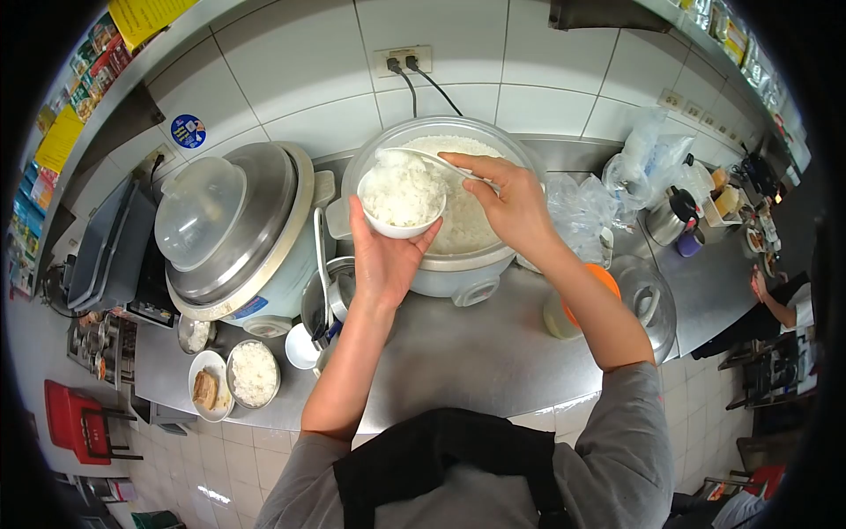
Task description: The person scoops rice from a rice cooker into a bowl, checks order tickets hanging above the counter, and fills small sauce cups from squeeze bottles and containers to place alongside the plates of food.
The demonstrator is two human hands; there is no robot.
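My left hand [385,260] supports a small white bowl [401,232] from below, its fingers curled around the sides. Cooked rice [403,189] is heaped above the bowl's rim. In my right hand [515,203] is a pale rice paddle [438,161], gripped by the handle, its head against the top of the heap. Both hands are over the near left part of an open rice cooker [432,280], where more white rice [470,216] shows. Rice and my hand hide part of the paddle's head.
A second cooker with a metal lid [264,189] stands left. In front are a metal pot [313,300], a bowl of rice [254,374] and a dish with food [211,407]. Rightward are an orange-lidded container [596,286], a clear lid [656,326], plastic bags [577,207] and another person [775,309].
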